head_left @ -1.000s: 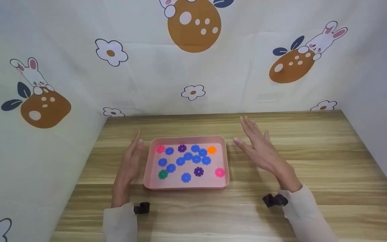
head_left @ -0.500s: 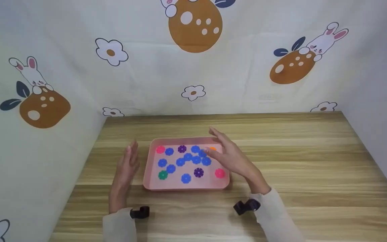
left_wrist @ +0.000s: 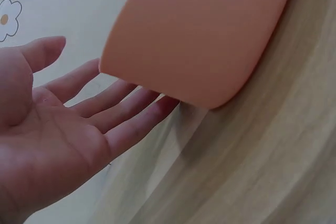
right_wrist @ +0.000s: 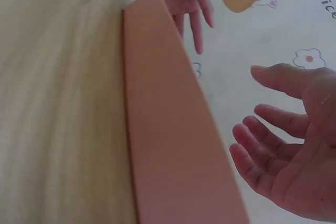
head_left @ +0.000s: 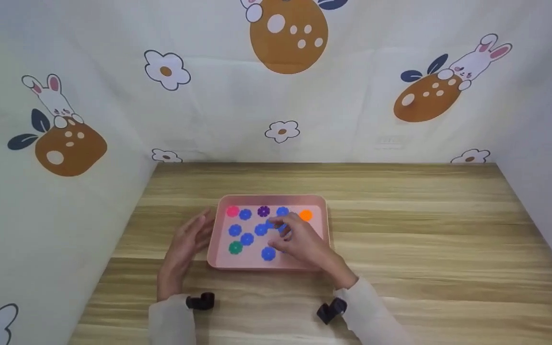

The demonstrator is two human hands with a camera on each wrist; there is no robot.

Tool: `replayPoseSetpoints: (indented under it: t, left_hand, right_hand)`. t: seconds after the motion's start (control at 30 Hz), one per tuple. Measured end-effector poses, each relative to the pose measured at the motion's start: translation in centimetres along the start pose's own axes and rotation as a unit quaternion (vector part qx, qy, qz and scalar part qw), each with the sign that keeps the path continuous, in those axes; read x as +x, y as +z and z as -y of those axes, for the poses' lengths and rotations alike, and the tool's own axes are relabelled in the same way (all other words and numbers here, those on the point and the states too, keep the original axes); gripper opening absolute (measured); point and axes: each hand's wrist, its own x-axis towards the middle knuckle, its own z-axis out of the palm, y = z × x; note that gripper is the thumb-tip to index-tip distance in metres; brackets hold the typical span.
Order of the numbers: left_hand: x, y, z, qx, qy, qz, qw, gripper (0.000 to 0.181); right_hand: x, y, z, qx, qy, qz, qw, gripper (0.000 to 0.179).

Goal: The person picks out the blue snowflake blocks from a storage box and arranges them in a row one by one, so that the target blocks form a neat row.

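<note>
A pink tray [head_left: 248, 261] holds small flower-shaped discs. Most are blue discs [head_left: 268, 254]; a green disc [head_left: 235, 247], a pink disc [head_left: 233, 211], a purple disc [head_left: 263, 211] and an orange disc [head_left: 305, 215] also show. Over the tray's right half, my right hand [head_left: 307, 247] holds nothing, its fingers loosely bent and thumb apart; it hides some discs. My left hand [head_left: 183, 247] stands at the tray's left side. In the left wrist view its fingers [left_wrist: 131, 129] reach out past the tray wall [left_wrist: 199, 40], partly hidden behind it.
Under the tray is a wood-grain table [head_left: 424, 230]. A pale wall cloth [head_left: 218, 105] printed with rabbits, fruit and flowers rises along its back and left. Black wrist cameras [head_left: 201, 301] sit on both sleeves.
My right hand has come leftward from beside the tray to over it, its fingers bending. The left hand has shifted slightly, ending close to the tray's left wall. The discs stay put.
</note>
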Motion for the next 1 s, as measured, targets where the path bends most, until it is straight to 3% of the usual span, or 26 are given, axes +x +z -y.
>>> replayPoseSetpoints:
  t: [0.2, 0.5, 0.77, 1.0]
  left_hand:
    - [-0.2, -0.2, 0.2, 0.029, -0.016, 0.015, 0.9993, 0.055]
    - [0.1, -0.8, 0.8, 0.064, 0.014, 0.040, 0.9970, 0.047]
    - [0.1, -0.5, 1.0, 0.077, 0.009, 0.032, 0.9964, 0.045]
    - [0.2, -0.5, 1.1, 0.084, -0.001, 0.019, 0.9963, 0.043]
  right_hand:
    - [0.2, 1.6, -0.2, -0.042, 0.032, 0.008, 0.9986, 0.045]
    - [0.3, 3.3, -0.7, -0.080, 0.053, -0.003, 0.9954, 0.042]
    - [0.7, 3.5, -1.3, -0.056, 0.084, 0.015, 0.9948, 0.037]
    - [0.9, 3.5, -1.3, -0.077, 0.082, 0.028, 0.9932, 0.032]
